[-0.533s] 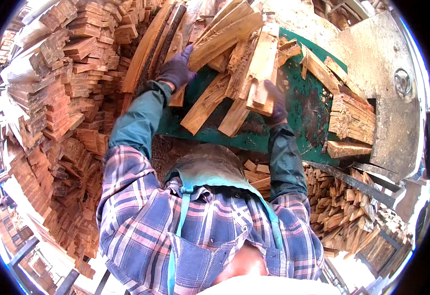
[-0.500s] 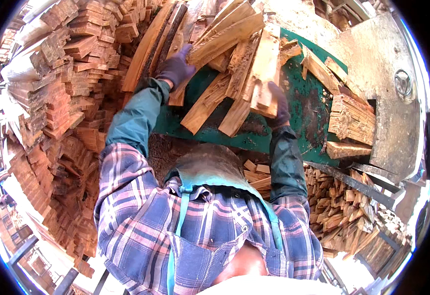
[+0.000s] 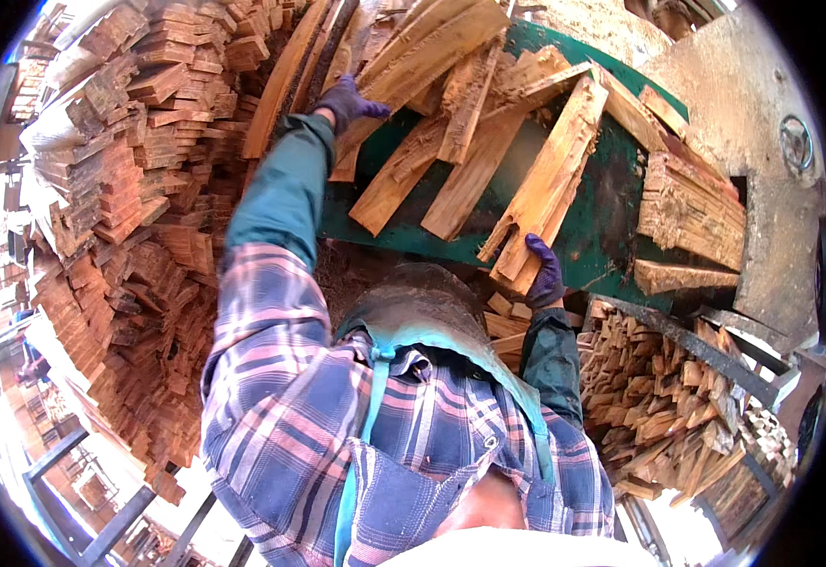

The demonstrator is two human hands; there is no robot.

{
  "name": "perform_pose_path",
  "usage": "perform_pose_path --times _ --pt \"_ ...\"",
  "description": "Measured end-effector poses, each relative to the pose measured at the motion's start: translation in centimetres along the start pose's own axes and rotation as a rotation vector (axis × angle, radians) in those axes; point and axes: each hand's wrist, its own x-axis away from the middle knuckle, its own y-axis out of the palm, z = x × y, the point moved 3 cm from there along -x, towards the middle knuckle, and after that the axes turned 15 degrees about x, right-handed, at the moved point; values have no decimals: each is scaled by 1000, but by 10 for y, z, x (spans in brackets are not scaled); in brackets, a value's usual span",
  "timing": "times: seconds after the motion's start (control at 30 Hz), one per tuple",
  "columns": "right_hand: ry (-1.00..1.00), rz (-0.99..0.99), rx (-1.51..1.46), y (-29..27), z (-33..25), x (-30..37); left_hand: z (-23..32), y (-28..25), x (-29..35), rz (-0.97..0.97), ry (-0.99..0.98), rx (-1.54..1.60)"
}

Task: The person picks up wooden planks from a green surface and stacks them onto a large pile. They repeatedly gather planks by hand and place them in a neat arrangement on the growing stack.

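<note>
The right hand (image 3: 545,270), gripping a board (image 3: 549,172), has drawn it nearer the body, leaving it mostly clear of the pile (image 3: 432,57). The left hand (image 3: 349,103) touches the pile, its grip unclear.

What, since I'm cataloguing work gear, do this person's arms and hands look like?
The left hand and right hand both wear dark purple gloves. Smooth green-teal oversleeves cover the forearms, the right one looking darker. Above them are plaid shirt sleeves in blue, pink and white. I can make out no markings on the gloves.
</note>
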Motion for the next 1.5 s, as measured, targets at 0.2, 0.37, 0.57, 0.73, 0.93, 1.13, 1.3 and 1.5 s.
perform_pose_path --times 0.2,0.37,0.57,0.73,0.93,1.13,1.3,1.5 --pt "-47 -250 -126 -49 9 -10 41 -8 25 -494 530 -484" --pt "-118 -161 -32 -75 1 -8 69 15 81 -497 74 674" --pt "-158 -45 8 -53 -10 3 136 104 156 -485 -12 788" --pt "-424 -200 202 -35 -9 28 123 224 190 -587 -309 1055" --pt "-51 10 2 -73 9 55 88 268 204 -769 -304 1242" --pt "-435 63 258 -122 25 63 109 271 185 -670 -349 1370" --pt "-702 266 245 -174 28 70 109 246 186 -745 -511 1616" --pt "-229 -138 -262 -130 11 75 108 248 185 -937 -656 1677"
